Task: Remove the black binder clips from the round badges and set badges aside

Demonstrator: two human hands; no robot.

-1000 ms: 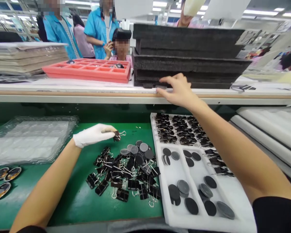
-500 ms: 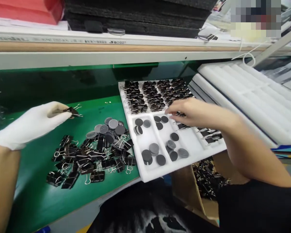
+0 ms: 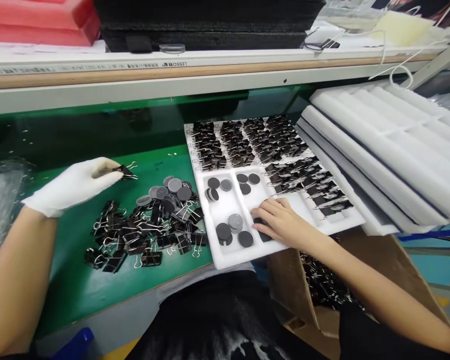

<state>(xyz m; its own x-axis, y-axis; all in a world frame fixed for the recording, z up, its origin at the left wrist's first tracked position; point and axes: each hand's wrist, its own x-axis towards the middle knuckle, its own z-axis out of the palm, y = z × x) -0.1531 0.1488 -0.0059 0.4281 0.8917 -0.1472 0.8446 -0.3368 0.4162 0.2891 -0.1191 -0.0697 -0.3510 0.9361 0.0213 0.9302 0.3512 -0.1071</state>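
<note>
My left hand [image 3: 75,182], in a white glove, pinches a black binder clip [image 3: 126,171] with silver handles above the green table. My bare right hand [image 3: 279,220] reaches over the white foam tray [image 3: 220,257], its fingers bent down at the dark round discs in a lower compartment. Its fingertips and whatever they touch are partly hidden. More dark discs [image 3: 245,239] lie in the tray's near compartments. Rows of binder clips [image 3: 240,142] fill the far part. Between my hands, grey discs [image 3: 174,185] lie beside a pile of loose binder clips [image 3: 135,232].
Stacked white foam trays [image 3: 378,150] stand at the right. Below the near tray edge is a cardboard box [image 3: 307,295] of clips. A white shelf edge [image 3: 135,82] crosses behind, bearing red foam [image 3: 41,22] and black foam [image 3: 210,30]. Clear plastic [image 3: 2,200] lies far left.
My right hand has moved from beside the clip rows down to the discs in the near compartment. My left hand still holds its clip, slightly further right in view. The camera view has shifted.
</note>
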